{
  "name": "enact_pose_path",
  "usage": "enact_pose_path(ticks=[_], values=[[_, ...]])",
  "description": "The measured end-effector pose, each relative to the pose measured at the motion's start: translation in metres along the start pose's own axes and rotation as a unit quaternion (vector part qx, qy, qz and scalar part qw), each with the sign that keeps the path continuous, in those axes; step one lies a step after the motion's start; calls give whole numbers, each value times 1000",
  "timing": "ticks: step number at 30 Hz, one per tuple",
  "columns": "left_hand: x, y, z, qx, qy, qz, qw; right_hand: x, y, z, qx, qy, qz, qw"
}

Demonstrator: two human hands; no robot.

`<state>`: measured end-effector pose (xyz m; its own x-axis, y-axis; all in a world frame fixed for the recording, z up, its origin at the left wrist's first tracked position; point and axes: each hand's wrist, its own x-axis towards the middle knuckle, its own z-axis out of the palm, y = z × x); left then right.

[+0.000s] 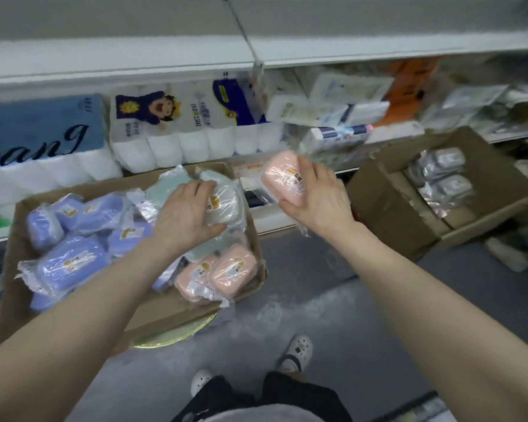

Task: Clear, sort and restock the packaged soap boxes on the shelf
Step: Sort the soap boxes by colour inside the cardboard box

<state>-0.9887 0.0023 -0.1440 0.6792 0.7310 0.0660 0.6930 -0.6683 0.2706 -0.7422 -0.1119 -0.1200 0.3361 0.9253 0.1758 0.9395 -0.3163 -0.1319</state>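
Observation:
A flat cardboard tray (22, 300) at the left holds plastic-wrapped soap boxes: several purple ones (70, 263), two pink ones (229, 269) at its near right corner, and pale green ones (168, 181) at the back. My left hand (186, 214) grips a grey-white soap box (226, 205) at the tray's far right. My right hand (314, 199) holds a pink soap box (279, 175) in the air just right of the tray, in front of the shelf edge (265, 220).
Toilet paper packs (192, 126) and tissue packs (336, 111) fill the shelf behind. An open carton (387, 208) with silver-wrapped packs stands at the right. Grey floor and my feet (296, 351) lie below. A gold round edge (177, 333) shows under the tray.

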Motion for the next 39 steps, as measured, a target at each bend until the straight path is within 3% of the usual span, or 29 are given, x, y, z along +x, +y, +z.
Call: enact_pose_path(ticks=[15, 20, 25, 30, 34, 39], values=[[180, 297, 83, -38, -3, 174, 984, -61, 322, -60, 38, 46, 221, 974], [228, 354, 106, -29, 1, 198, 980, -51, 402, -57, 53, 49, 258, 964], [288, 374, 128, -21, 12, 172, 985, -11, 468, -47, 57, 46, 267, 961], [340, 369, 154, -4, 14, 119, 993, 44, 512, -9, 64, -60, 212, 973], [359, 366, 170, 7, 3, 71, 997, 74, 529, 37, 25, -172, 93, 980], [352, 353, 184, 9, 2, -21, 1000, 108, 528, 84, -13, -233, -29, 972]])
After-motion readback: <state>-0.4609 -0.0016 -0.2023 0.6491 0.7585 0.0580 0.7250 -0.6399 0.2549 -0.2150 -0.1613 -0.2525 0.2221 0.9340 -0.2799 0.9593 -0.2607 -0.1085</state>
